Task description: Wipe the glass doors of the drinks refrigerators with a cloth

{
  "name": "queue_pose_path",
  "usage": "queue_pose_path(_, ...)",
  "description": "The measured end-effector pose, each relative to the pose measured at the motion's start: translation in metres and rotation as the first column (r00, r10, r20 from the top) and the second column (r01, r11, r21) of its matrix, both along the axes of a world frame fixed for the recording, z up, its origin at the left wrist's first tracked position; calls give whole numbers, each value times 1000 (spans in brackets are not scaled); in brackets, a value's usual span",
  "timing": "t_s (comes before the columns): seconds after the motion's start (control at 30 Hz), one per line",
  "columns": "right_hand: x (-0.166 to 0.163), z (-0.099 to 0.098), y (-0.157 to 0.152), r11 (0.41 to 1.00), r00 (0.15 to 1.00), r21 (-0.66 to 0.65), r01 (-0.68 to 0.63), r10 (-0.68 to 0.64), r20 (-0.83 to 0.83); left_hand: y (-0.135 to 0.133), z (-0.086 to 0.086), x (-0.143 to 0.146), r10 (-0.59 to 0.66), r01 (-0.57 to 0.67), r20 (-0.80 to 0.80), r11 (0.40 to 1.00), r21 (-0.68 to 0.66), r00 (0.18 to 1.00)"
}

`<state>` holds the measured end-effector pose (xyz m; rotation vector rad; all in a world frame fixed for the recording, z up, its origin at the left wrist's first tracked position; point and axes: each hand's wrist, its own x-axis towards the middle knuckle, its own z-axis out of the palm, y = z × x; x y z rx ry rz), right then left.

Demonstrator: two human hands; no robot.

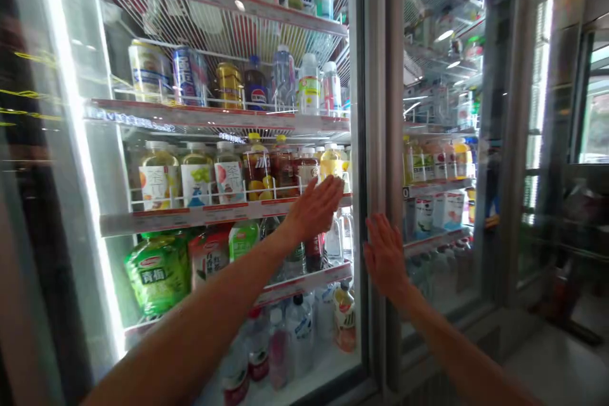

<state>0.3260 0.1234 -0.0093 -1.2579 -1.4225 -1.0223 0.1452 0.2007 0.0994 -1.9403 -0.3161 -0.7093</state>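
Note:
My left hand (315,208) is stretched forward with its fingers straight and close together, and nothing is in it. It appears in front of the third shelf, nearest a bottle with yellow drink (332,163) and a dark red-brown bottle (307,167). Whether it touches any of them, or glass before them, I cannot tell. My right hand (384,259) is open, with fingers extended upward, and seems to lie flat on the grey metal door frame (378,108) of the drinks fridge. It holds nothing.
Shelves of drinks fill the fridge, including a large green bottle pack (159,276) at lower left and several bottles (299,330) at the bottom. A bright light strip (71,95) runs down the left side. On the right, a second glass door (442,216) reflects ceiling lights.

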Motion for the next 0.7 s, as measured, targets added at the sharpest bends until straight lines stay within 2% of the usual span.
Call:
queue_pose_path(0.1,-15,3,1,973,974,41,-226,225,13,2,-4,10,-55,53,62,998,42,997)
queue_pose_path(0.17,-34,7,5,908,909,37,-418,418,10,2,-16,8,-49,45,133,998,33,990)
queue_pose_path(0.23,-59,12,14,836,835,41,-548,549,-33,0,-26,-2,-17,20,192,1000,-9,981)
queue_pose_path(0.3,-86,19,26,802,798,82,-592,598,-80,-3,-33,-25,1,10,203,999,-53,979)
queue_pose_path(0.37,-113,26,39,809,801,168,-563,584,-130,-9,-39,-59,3,13,211,997,-74,977)
queue_pose_path(0.43,-133,33,52,845,836,277,-458,515,-189,-17,-48,-100,25,-4,270,997,-77,963)
queue_pose_path(0.5,-137,40,63,877,890,353,-325,410,-200,-24,-59,-140,80,-53,381,995,-82,921)
queue_pose_path(0.6,-106,44,72,925,962,352,-146,216,-169,-30,-77,-188,170,-131,533,985,-110,829)
queue_pose_path(0.7,-66,34,72,945,971,328,7,72,-228,-28,-91,-209,203,-167,575,979,-116,793)
